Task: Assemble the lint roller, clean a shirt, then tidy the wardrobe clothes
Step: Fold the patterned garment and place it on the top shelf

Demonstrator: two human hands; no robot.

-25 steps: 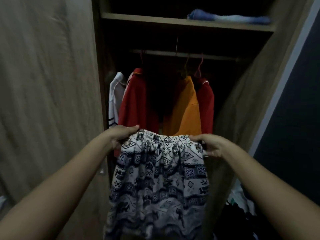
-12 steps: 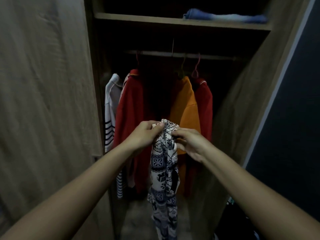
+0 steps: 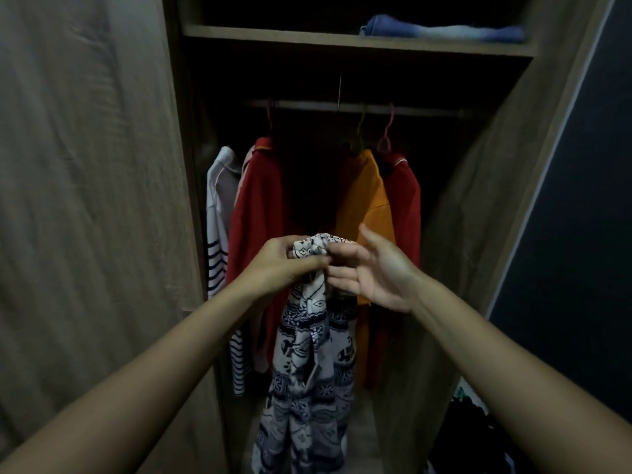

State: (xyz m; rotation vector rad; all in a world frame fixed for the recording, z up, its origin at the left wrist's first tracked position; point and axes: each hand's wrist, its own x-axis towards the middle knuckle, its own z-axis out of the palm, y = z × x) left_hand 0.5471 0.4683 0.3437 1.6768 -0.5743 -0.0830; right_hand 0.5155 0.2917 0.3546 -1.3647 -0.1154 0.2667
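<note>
Directly before the open wardrobe (image 3: 478,206), a patterned garment (image 3: 309,371) is held bunched at its top by the left hand (image 3: 284,265), whose fingers (image 3: 307,265) are pinched shut on the cloth. Beside it, the right hand (image 3: 372,271) is held with fingers (image 3: 342,265) spread, just touching the bunch. Below the wardrobe rail, the garment is hung in front of an orange shirt (image 3: 367,196).

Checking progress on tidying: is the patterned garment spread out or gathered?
Gathered. The patterned garment hangs as a narrow bunch from the left hand, which grips its top; the right hand is open beside it.
</note>
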